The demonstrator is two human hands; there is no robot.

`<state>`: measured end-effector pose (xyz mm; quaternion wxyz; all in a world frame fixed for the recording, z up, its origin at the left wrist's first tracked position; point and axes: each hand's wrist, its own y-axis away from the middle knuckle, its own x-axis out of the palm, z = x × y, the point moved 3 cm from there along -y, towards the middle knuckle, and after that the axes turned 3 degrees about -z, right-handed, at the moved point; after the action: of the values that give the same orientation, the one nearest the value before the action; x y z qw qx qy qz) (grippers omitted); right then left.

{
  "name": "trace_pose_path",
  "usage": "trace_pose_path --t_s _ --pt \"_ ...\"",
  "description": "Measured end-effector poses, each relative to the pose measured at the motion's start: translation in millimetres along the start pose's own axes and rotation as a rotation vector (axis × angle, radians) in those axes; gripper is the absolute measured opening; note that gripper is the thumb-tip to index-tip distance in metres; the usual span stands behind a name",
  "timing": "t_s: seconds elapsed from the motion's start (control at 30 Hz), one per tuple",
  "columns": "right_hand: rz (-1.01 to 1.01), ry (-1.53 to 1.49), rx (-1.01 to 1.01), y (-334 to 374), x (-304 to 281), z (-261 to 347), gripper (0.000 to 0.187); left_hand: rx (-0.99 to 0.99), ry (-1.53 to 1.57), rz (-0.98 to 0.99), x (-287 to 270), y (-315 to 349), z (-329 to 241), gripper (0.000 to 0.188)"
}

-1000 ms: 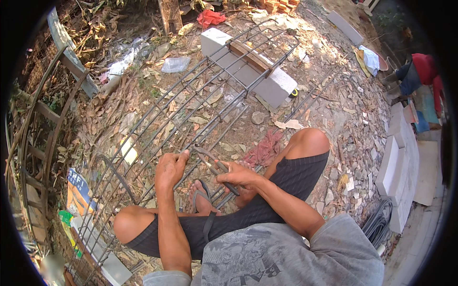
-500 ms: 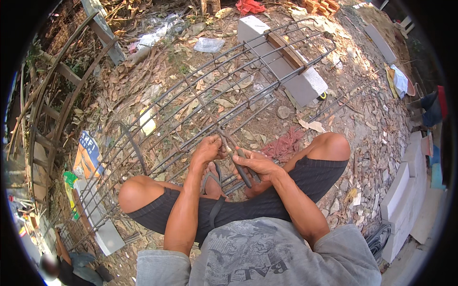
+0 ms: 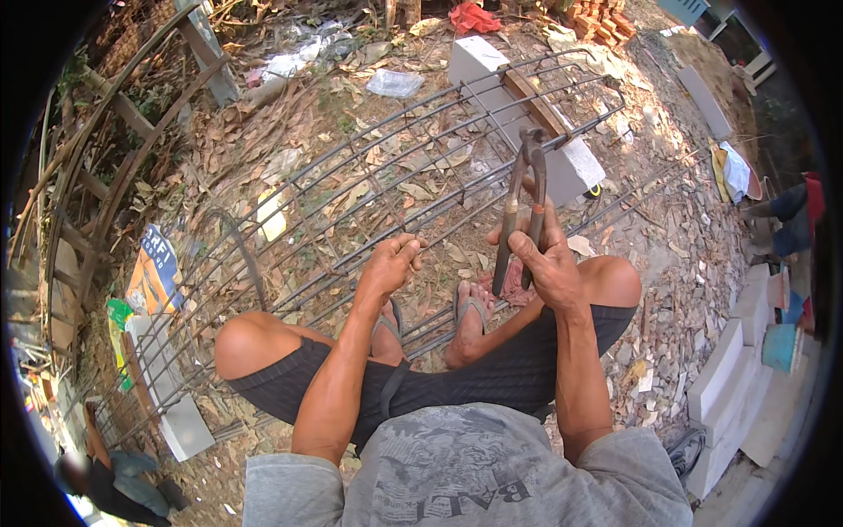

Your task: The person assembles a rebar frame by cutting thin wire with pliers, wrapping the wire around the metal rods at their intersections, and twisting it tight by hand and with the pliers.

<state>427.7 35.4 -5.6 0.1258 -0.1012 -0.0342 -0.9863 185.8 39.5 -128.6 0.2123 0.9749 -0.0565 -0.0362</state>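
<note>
Pincers (image 3: 512, 206) raised, right fingers (image 3: 551, 227) gripping handles (image 3: 502, 263), clear gap to left fingers (image 3: 407, 252), bunched near edge of rebar cage (image 3: 471, 187)

Pincers (image 3: 537, 180), dark grey-brown, show an orange band (image 3: 537, 209) on one handle. Steel bars (image 3: 421, 218) are dark grey; the block (image 3: 562, 176) is pale grey, the wooden strip (image 3: 536, 101) brown. The shirt (image 3: 378, 496) is grey with a darker print (image 3: 452, 448); the shorts (image 3: 492, 386) are black with fine stripes; the sandals (image 3: 473, 306) are grey. The sack (image 3: 156, 274) is blue and orange, the bricks (image 3: 601, 22) orange, the scrap (image 3: 474, 18) bright red.
</note>
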Motion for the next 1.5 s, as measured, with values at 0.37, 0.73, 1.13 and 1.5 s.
trace_pose_path --t_s 0.37,0.73,1.13,1.5 --pt "-0.593 0.679 -0.386 -141.7 -37.4 -31.0 0.038 -0.058 0.196 0.041 40.8 1.3 10.7 0.027" --pt "-0.59 1.113 -0.433 -78.7 -6.9 -35.2 0.045 0.03 0.283 -0.098 57.4 -2.7 14.8 0.026" --pt "-0.081 -0.212 0.396 -11.7 2.3 -92.7 0.025 -0.025 0.262 0.132 86.4 22.7 -3.0 0.033" --pt "-0.286 -0.524 0.232 -26.9 1.8 -72.0 0.019 -0.138 0.79 0.458 99.3 44.9 -8.4 0.032"
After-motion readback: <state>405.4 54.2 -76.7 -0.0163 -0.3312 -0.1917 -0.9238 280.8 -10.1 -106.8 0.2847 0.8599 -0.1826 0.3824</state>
